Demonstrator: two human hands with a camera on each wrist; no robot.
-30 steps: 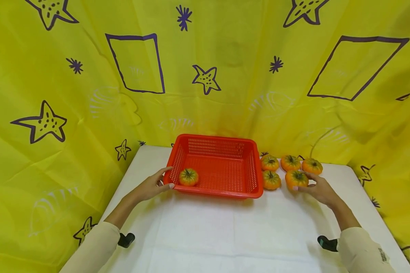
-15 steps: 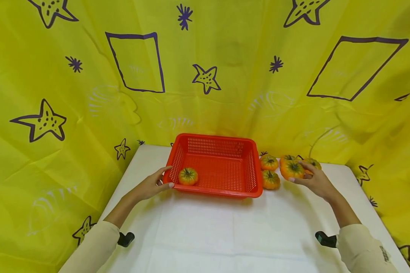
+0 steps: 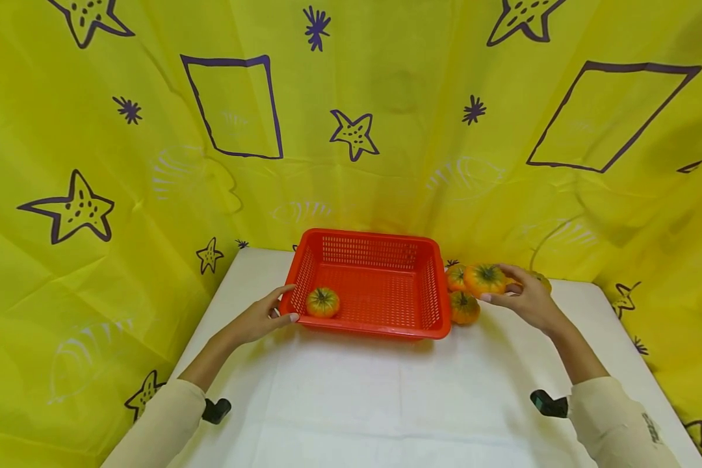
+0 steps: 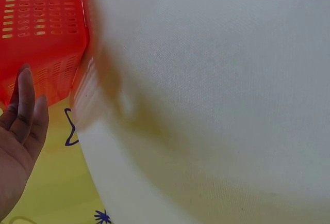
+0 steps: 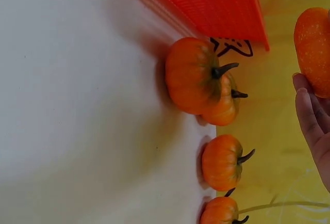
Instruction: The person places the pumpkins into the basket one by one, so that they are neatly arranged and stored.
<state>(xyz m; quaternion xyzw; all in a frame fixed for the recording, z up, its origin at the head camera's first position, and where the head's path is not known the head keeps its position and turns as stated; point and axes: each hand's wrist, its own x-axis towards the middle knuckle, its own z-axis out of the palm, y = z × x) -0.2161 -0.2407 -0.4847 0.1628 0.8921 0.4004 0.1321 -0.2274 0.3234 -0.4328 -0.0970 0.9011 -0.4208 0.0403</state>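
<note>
My right hand (image 3: 529, 299) pinches a small orange pumpkin (image 3: 484, 279) between thumb and fingers, raised above the table to the right of the red basket. In the right wrist view the held pumpkin (image 5: 313, 51) is partly cut off by the frame edge. My left hand (image 3: 263, 318) touches the left rim of the red plastic basket (image 3: 363, 331), thumb and fingers spread apart. The left wrist view has its fingers (image 4: 26, 95) nearly straight against the basket's outer wall. One pumpkin (image 3: 323, 303) lies inside the basket, at its front left corner.
Beside the basket's right wall stand two pumpkins, a nearer one (image 3: 464, 309) and a farther one (image 3: 455, 276). Others, such as one pumpkin (image 5: 221, 162), line the back edge, partly hidden by my right hand in the head view. A yellow patterned curtain (image 3: 398, 130) hangs behind the white table (image 3: 351, 403).
My right hand has lifted the pumpkin from the table and carried it up and left toward the basket. The left hand and basket have stayed in place.
</note>
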